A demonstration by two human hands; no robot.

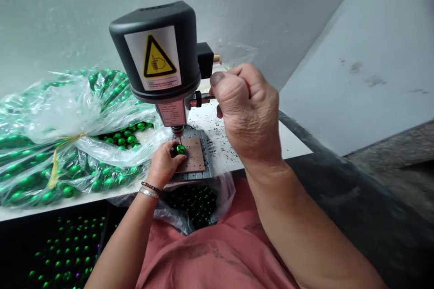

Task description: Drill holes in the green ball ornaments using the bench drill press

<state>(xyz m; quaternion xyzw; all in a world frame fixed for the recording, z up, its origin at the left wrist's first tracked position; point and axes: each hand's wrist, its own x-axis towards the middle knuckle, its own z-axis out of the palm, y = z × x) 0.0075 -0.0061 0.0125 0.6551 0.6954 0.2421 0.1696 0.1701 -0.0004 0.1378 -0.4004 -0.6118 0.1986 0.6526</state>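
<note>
My left hand (163, 162) pinches a shiny green ball (181, 149) against a flat board on the base of a small drill press (154, 54). Straight above the ball, the thin drill bit (181, 140) reaches down to its top; whether it has entered the ball I cannot tell. My right hand (251, 108) is wrapped round the feed lever (207, 96) at the machine's right side, and a bit of red shows between its fingers. The pinkish-brown board (195, 156) lies on the grey metal base.
A clear plastic bag (81, 108) full of green balls spreads over the left of the white table (300, 146). Dark shavings (220, 144) litter the tabletop by the base. Below the table edge, an open bag (193, 203) and a dark container hold more green balls.
</note>
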